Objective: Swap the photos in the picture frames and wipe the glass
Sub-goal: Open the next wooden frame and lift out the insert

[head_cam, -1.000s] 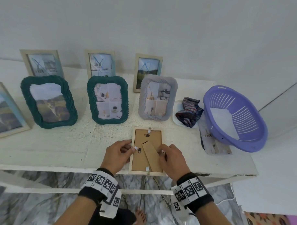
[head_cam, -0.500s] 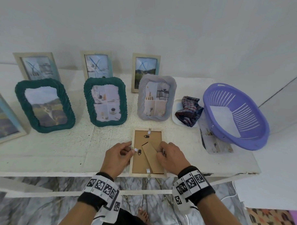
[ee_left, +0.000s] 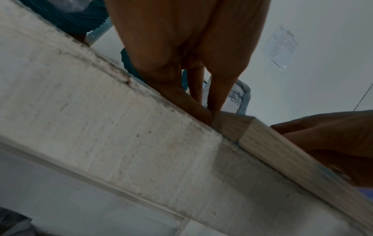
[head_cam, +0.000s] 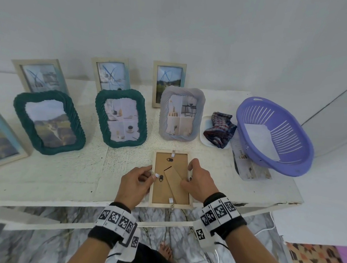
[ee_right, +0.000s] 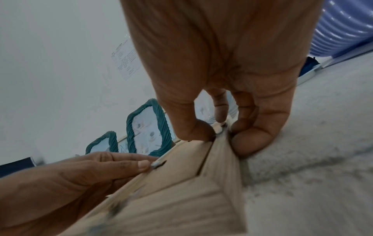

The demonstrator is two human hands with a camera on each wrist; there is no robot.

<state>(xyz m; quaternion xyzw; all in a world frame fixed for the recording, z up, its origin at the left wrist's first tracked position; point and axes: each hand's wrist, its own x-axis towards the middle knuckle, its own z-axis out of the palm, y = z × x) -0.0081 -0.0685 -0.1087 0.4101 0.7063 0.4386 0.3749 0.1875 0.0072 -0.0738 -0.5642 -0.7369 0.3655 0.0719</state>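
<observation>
A light wooden picture frame point(head_cam: 170, 205) lies face down at the table's front edge, its brown backing board point(head_cam: 160, 194) and stand flap point(head_cam: 174, 181) facing up. My left hand point(head_cam: 135, 184) pinches the small metal tab point(head_cam: 157, 175) on the frame's left rail; in the right wrist view that tab point(ee_right: 156, 164) sits at the fingertips. My right hand point(head_cam: 198, 181) grips the frame's right rail point(ee_right: 222, 151), thumb on the backing side, fingers curled on the outer edge. In the left wrist view the frame's corner point(ee_left: 248, 127) pokes over the table edge. A folded checked cloth point(head_cam: 220, 130) lies on a white dish.
Two green frames point(head_cam: 51, 123) point(head_cam: 121, 118) and a grey frame point(head_cam: 181, 114) stand in a row behind, several pale wooden frames point(head_cam: 168, 82) at the wall. A purple basket point(head_cam: 274, 135) tilts at the right over loose photos point(head_cam: 250, 165). The table edge point(head_cam: 68, 201) is close.
My right index finger has stretched up along the frame's right rail. My left hand keeps its pinch on the left tab. The frame lies where it was.
</observation>
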